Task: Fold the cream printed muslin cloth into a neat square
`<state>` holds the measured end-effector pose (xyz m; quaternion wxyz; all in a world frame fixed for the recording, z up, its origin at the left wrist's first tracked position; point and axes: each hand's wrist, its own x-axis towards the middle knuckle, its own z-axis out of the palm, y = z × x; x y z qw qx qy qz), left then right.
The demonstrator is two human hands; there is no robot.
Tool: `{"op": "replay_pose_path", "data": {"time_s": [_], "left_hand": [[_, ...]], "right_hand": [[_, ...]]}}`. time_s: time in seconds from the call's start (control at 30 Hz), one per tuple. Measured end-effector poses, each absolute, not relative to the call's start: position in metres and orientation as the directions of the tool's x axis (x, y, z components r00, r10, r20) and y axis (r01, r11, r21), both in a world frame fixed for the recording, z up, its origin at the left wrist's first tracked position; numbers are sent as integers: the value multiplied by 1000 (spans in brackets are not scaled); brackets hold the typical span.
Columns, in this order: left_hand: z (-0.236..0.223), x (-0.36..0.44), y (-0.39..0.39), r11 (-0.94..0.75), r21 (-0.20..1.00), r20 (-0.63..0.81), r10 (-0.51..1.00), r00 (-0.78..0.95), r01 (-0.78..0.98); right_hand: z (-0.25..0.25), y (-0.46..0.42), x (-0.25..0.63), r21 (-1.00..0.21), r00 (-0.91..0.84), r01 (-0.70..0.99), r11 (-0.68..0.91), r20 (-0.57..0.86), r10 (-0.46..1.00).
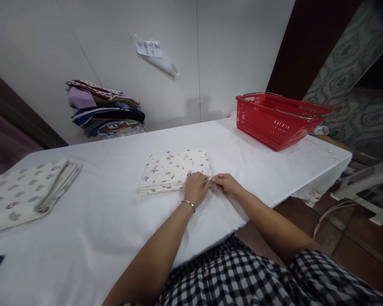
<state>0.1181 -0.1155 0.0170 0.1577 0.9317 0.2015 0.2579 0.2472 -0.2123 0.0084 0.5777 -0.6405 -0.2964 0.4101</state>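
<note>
A folded white cloth with small printed motifs lies flat on the white-covered table in front of me. My left hand, with a bracelet at the wrist, rests on its near right corner, fingers closed on the cloth's edge. Just to the right, my right hand pinches at the same corner, thumb and fingers pressed together. The fingertips of both hands almost meet there. What exactly sits between the right fingertips is too small to make out.
Another folded patterned cloth lies at the left. A red plastic basket stands at the back right. Stacked folded fabrics sit against the wall at the back left. A white plastic stool is on the floor at right.
</note>
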Motion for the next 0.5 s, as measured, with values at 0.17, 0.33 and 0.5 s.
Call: {"op": "replay_pose_path", "data": {"time_s": [0.17,0.33,0.5], "left_hand": [[19,120,-113,-844,446,425,492,760,297],[18,118,-114,-893,349,447,425,787,285],[17,118,-114,-930,264,438,351,828,254]], "right_hand": [[7,-216,255,-973,558,-7,-230,-195,807],[3,-215,254,-946,506,6,-324,-276,817],[1,-208,252,-952,521,18,-306,-252,815]]}}
